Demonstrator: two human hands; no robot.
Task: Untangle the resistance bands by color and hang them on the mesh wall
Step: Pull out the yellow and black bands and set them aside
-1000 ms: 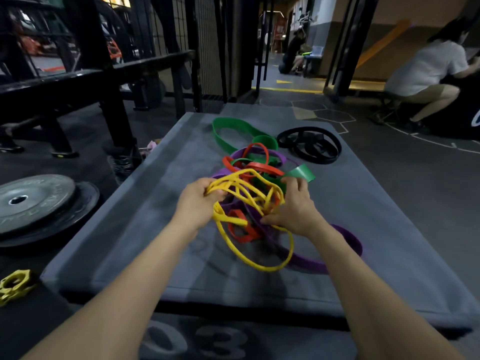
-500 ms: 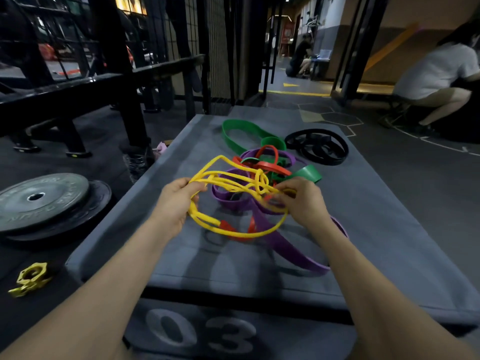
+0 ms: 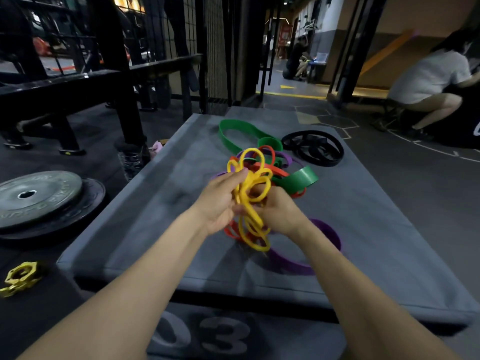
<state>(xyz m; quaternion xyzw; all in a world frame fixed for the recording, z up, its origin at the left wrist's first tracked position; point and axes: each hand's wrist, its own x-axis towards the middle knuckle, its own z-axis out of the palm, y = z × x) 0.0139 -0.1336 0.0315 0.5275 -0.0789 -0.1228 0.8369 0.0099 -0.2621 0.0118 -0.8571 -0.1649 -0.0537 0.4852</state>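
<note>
Grey mat (image 3: pixel 376 229): the padded platform fills the middle of the view and carries every band; printed numerals show on the block's front face at 6 o'clock.
Mesh wall (image 3: pixel 217 48): dark wire panel at 12 o'clock, well beyond the mat's far edge; nothing visibly hangs on it yet.
Weight plates (image 3: pixel 39 198): stacked on the floor at 9 o'clock, apart from the mat.
Black bands (image 3: pixel 313 148): already a separate coil at 1 o'clock, just beside the tangle.
Green band (image 3: pixel 233 132): wide loop at 12 o'clock, its near end folded into the pile.
Purple band (image 3: pixel 324 235): lies flat at 4 o'clock and runs under the right wrist.
Orange band (image 3: pixel 275 172): threads through the pile's middle; a second orange piece shows below the hands.
Yellow bands (image 3: pixel 250 201): bunched loops lifted off the mat at centre, between both hands.
Left hand (image 3: pixel 220 203): fingers curled, thumb and fingertips pinching the yellow loops near their top.
Right hand (image 3: pixel 278 209): curled round the lower yellow strands, knuckles up.
Doing it well: probably gather all yellow loops in one fist, lift slowly, and let the other hand press the orange and purple down so they do not ride up; ease a snagged loop back through, do not yank it.
</note>
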